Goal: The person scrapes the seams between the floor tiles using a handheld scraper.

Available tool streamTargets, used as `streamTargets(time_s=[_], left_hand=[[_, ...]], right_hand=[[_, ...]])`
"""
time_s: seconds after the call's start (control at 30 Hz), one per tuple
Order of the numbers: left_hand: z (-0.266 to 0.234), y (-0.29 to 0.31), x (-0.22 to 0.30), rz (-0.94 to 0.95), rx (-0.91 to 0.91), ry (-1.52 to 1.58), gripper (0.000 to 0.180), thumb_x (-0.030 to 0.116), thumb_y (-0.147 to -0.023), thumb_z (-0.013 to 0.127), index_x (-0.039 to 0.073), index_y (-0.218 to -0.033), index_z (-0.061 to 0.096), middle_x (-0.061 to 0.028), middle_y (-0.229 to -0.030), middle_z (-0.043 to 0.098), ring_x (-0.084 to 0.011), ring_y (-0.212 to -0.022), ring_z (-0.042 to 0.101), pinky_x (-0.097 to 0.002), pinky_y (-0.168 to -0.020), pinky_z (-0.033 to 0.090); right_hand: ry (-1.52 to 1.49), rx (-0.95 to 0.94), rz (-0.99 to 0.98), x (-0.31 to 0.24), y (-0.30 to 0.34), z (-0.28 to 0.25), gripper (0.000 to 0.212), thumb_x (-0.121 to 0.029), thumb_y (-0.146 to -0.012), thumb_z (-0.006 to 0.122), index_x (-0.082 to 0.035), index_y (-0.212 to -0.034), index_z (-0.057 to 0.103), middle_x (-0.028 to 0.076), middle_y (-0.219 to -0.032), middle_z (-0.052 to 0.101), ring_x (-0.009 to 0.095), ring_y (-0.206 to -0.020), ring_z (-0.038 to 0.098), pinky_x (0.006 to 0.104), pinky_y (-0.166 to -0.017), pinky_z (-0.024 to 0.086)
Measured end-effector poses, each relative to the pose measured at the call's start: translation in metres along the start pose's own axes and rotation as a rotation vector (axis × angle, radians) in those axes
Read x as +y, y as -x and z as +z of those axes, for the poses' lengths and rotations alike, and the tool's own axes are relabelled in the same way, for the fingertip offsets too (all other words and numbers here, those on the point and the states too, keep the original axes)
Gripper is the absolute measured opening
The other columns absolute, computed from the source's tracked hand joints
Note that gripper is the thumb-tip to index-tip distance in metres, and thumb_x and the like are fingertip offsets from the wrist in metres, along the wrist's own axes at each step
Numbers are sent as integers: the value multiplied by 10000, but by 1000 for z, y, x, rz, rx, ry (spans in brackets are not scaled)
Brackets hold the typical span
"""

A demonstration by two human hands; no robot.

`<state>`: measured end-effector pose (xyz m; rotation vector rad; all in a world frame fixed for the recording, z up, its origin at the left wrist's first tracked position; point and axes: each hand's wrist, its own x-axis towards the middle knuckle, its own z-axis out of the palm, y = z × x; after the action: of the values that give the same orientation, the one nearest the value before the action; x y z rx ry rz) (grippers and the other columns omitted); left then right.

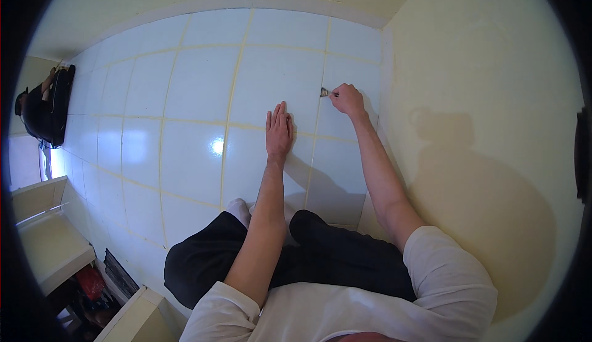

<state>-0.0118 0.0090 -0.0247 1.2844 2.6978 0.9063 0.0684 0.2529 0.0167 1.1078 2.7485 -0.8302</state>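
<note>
My right hand (349,100) is closed round a small scraper (325,92) with a dull metal tip. The fingers hide most of its handle. The tip rests at a yellowish grout line (321,78) between glossy white floor tiles (271,74). Lower and to the left, my left hand (280,134) lies flat on a tile with its fingers stretched out, holding nothing. Its fingertips point toward the far wall.
A cream wall (481,65) rises close on my right, and another wall (154,12) bounds the far side. At the far left a person (36,117) in dark clothes is beside a black upright object (61,105). Cream shelving (52,243) stands lower left.
</note>
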Motion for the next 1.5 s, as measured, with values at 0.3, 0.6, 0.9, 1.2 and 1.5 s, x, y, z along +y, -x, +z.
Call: streamTargets(time_s=[0.3,0.6,0.9,1.2,1.5], left_hand=[[3,2,-2,7,5,-7,126,142,-1006,466,52,-1071,525,-112,-1513,432,-287,-1409,390,-503,-1189,243],[-1,1,-2,17,5,-8,124,141,-1006,466,54,-1075,520,-122,-1513,428,-291,-1411,385,-505,-1190,241],[0,1,-4,12,10,5,119,139,-1006,467,61,-1079,518,-130,-1515,427,-293,-1415,380,-504,-1191,240],[2,2,1,9,-3,0,115,130,-1003,469,59,-1078,521,-120,-1516,427,-289,-1415,380,-502,-1190,243],[0,8,-6,-2,1,-12,119,134,-1002,473,53,-1073,526,-110,-1513,432,-285,-1409,389,-498,-1190,245]], right_hand=[[5,6,47,-4,7,1,167,-242,-793,681,-127,-856,785,148,-827,729,329,-789,705,427,-726,570],[-24,-134,41,-4,3,-8,193,-266,-780,707,-135,-895,790,152,-878,736,325,-822,707,422,-748,573],[-51,-62,46,-1,1,-5,202,-273,-790,708,-118,-892,786,162,-867,733,334,-822,705,429,-750,570],[-66,-77,75,4,6,1,196,-280,-790,703,-132,-885,788,158,-853,732,338,-811,704,425,-740,572],[-6,-49,-2,-1,10,2,269,-334,-841,670,-87,-898,761,156,-853,728,344,-844,699,446,-737,558]])
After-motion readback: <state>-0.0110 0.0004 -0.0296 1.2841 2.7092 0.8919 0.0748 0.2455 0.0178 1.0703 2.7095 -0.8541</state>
